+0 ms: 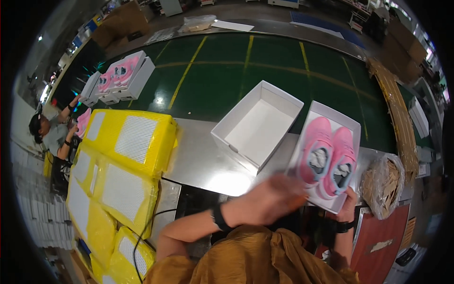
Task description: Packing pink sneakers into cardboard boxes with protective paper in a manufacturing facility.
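In the head view, a pair of pink shoes [316, 142] lies side by side in a white tray [358, 142], toes pointing away from the person and openings upward. The right hand [347, 204] grips the tray at its near right corner. The left hand [272, 199] is blurred beside the near left edge; whether its fingers are open or closed, or touch the tray, I cannot tell.

As far as this view shows, both shoes are in place, with pale stuffing visible in their openings. They are uncovered: no lid or sheet lies over them. Just left of the tray, an open white box [259, 125] shows its bare inside, with no shoes in it and no lid on it. Tray and box appear to be separate pieces, not fitted together.

The box stands partly over the metal bench [194, 146] and partly over the green belt [213, 85] beyond. Yellow packs [144, 125] are heaped on the left, and a clear bag [384, 184] of brown scraps sits right of the tray. At far left, a co-worker [53, 133] reaches toward more white boxes [137, 87], where pink shoes also lie uncovered.
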{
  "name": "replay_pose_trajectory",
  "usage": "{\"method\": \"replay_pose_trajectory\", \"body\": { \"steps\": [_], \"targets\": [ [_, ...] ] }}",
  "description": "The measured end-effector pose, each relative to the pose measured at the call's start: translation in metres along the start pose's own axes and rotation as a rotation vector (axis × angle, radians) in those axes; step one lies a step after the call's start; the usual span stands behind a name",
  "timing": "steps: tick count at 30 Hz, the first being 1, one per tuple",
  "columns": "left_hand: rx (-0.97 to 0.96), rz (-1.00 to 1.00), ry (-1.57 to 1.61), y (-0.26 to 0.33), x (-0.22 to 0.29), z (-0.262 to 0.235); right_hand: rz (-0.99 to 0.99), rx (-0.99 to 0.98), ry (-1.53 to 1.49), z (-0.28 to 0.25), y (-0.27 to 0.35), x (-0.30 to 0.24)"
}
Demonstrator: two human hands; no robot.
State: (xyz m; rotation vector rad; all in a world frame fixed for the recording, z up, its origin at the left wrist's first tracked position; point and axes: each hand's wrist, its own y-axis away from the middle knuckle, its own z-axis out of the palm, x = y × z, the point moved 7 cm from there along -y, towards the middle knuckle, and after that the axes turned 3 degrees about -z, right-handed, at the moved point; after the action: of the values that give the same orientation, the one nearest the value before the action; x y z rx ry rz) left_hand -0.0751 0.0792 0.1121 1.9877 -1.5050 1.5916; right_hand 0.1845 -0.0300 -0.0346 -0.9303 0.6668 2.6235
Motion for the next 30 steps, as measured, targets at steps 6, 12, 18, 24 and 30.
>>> {"method": "replay_pose_trajectory", "body": {
  "steps": [6, 12, 18, 24, 30],
  "targets": [
    [0.075, -0.313, -1.020, 0.041, -0.100, -0.119, 0.010, 0.073, 0.226, -0.103, 0.008, -0.064],
    [0.160, -0.096, -0.762, 0.043, -0.093, -0.077, -0.621, 0.340, 1.016, -0.074, 0.016, -0.119],
    [0.004, -0.380, -0.478, 0.078, -0.070, -0.033, -0.877, -0.424, 1.749, 0.175, 0.028, 0.020],
    [0.578, -0.588, -0.590, 0.140, -0.084, -0.217, -0.830, -0.831, 1.707, 0.205, 0.019, 0.113],
    [0.846, -1.226, -1.099, 0.310, -0.178, -0.389, -0.775, -1.006, 1.713, 0.219, 0.013, 0.115]
  ]
}}
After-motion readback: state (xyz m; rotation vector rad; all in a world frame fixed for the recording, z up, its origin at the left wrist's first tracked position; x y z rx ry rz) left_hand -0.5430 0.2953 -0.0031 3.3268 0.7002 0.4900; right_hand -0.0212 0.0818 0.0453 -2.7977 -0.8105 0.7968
